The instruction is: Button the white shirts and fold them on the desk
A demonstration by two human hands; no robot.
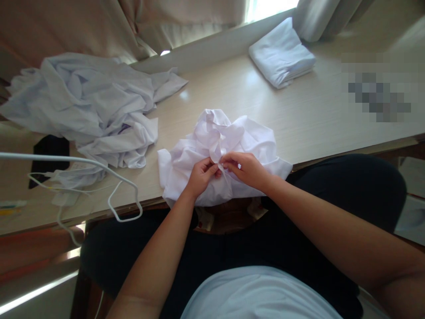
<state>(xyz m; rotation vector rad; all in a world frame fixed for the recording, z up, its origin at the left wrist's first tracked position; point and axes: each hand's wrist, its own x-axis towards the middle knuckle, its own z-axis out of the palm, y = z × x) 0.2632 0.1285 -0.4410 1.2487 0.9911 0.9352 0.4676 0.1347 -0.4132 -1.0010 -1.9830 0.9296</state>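
A crumpled white shirt [186, 155] lies at the table's front edge, its lower part hanging a little over toward my lap. What looks like its collar stands up in a loop at the middle. My left hand [204, 175] pinches the fabric just below that loop. Close beside it, my right hand [244, 168] grips the same spot from the right, its fingertips almost meeting those of my left hand. Any button between the fingers is too small to make out.
A heap of white clothes [89, 97] covers the table's left side. At the back right sits a folded white garment [282, 53]. A white cable [66, 157] loops across the left front, near a dark flat object [49, 153]. Curtains [186, 13] hang behind the table [332, 106].
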